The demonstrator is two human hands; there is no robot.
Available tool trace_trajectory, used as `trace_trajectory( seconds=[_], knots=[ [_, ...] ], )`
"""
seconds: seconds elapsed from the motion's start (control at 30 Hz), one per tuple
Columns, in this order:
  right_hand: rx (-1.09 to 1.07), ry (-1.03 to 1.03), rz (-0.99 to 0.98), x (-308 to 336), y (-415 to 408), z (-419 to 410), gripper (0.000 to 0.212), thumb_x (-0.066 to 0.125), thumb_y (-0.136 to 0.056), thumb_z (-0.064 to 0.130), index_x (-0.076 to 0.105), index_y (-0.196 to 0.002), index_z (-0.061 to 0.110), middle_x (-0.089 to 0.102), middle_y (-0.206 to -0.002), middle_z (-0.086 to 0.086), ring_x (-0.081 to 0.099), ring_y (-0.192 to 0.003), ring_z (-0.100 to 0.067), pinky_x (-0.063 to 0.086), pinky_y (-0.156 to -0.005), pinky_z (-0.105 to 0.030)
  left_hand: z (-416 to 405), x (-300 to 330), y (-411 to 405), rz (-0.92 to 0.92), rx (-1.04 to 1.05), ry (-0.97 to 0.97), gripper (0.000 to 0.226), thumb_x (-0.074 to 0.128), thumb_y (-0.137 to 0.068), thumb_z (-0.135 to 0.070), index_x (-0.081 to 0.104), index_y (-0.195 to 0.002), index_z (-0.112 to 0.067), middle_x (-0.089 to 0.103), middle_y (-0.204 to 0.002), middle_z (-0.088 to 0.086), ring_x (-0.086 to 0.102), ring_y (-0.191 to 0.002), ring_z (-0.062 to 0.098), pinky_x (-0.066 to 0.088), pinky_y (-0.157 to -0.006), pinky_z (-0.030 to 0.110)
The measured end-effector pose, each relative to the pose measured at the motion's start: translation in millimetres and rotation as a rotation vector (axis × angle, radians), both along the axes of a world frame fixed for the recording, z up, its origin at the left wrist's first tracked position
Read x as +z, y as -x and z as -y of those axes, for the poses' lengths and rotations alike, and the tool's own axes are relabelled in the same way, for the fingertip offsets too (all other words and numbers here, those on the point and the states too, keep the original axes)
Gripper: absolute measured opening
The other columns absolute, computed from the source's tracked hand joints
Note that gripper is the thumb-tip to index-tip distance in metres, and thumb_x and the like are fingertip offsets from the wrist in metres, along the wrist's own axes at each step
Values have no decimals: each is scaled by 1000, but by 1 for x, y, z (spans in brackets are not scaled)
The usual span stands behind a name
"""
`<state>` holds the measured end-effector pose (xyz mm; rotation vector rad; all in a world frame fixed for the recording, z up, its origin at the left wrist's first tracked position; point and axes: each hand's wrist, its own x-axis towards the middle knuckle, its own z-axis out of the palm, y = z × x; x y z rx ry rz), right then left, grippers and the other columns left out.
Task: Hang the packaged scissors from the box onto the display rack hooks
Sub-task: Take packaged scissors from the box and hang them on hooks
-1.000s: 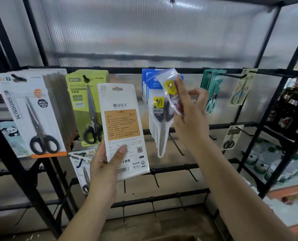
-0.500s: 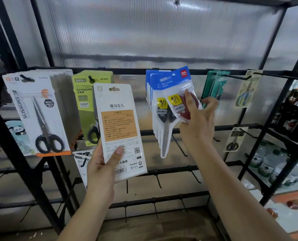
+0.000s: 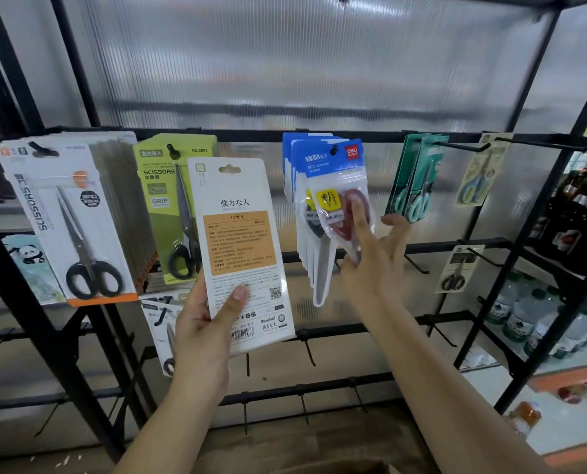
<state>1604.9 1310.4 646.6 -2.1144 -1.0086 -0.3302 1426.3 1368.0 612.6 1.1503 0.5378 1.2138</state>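
Hands apart — left (image 3: 201,331) grips white pack (image 3: 239,241), right (image 3: 370,258) fingers touch blue pack (image 3: 333,186).

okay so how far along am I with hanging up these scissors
Done: several hooks carry packs, and the blue-topped pack now hangs at the front of its stack, your right hand touching it with open fingers. In hand: your left hand grips a white pack, back side facing you, not yet hooked. Left: hanging that one; the box is out of view.
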Motion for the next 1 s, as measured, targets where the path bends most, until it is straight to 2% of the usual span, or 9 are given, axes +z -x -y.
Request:
trace_trajectory(
  seconds=[0.1, 0.17, 0.27, 0.33, 0.5, 0.57, 0.7, 0.9, 1.0],
  knots=[
    [42, -100, 19, -31, 9, 0, 66, 66, -84, 14, 38, -141, 32, 10, -142, -8, 37, -120, -23, 39, -103, -32, 1, -2, 3, 32, -51, 42, 39, 59, -78, -12, 63, -114, -27, 71, -110, -4, 67, -102, 16, 56, -84, 35],
    [168, -368, -8, -45, 17, 1, 30, 66, -83, 17, 64, -114, 16, 34, -133, -10, 49, -103, -15, 41, -93, -18, 2, -3, 4, 41, -105, 65, 33, 54, -85, -6, 64, -109, -26, 71, -108, -1, 68, -98, 17, 58, -78, 33],
    [405, -443, -476, -39, 31, 3, 10, 58, -91, 21, 66, -97, 21, 60, -110, 0, 55, -90, 2, 42, -80, -11, 2, -6, 5, 36, -186, 125, 28, 48, -90, -2, 64, -105, -19, 74, -95, 0, 71, -86, 16, 59, -65, 28],
    [570, -399, -795, -28, 37, 3, 15, 54, -93, 21, 68, -96, 26, 70, -96, 3, 62, -87, -6, 47, -79, -25, 3, -7, 6, 40, -260, 167, 22, 50, -85, -6, 64, -102, -12, 75, -87, 3, 72, -77, 16, 57, -59, 26],
    [849, -292, -853, -17, 57, 2, 23, 63, -87, 25, 63, -109, 28, 69, -103, 10, 63, -103, -8, 51, -86, -25, 7, -12, 0, -54, -240, 63, 41, 57, -82, -11, 52, -122, -19, 63, -75, 11, 61, -55, 16, 49, -48, 26],
    [855, -267, -896, -18, 64, 1, 45, 64, -78, 36, 57, -121, 28, 67, -109, 9, 62, -106, -9, 51, -86, -24, 9, -13, -1, -115, -216, -67, 34, 58, -89, -7, 54, -120, -21, 65, -83, 8, 65, -68, 19, 54, -59, 33],
    [775, -513, -956, -16, 77, 0, 44, 71, -75, 2, 54, -110, 22, 68, -99, -1, 69, -86, -11, 55, -69, -21, 10, -8, 8, -241, -87, -216, 31, 60, -85, 6, 65, -91, -24, 72, -78, -17, 66, -75, -3, 51, -66, 12],
    [562, -632, -701, -28, 80, -5, 58, 72, -77, -1, 48, -125, 22, 55, -128, -3, 62, -104, -7, 54, -77, -17, -7, -14, 37, -513, 113, -572, 52, 57, -90, -1, 66, -89, -52, 66, -88, -19, 59, -76, 1, 47, -60, 15],
    [517, -597, -565, -32, 88, -11, 62, 73, -77, 1, 46, -130, 18, 53, -130, -2, 54, -116, -7, 47, -77, -5, -14, -15, 53, -661, 242, -811, 21, 54, -92, -17, 68, -103, -27, 63, -90, -16, 55, -83, 1, 42, -69, 7]
  ],
)
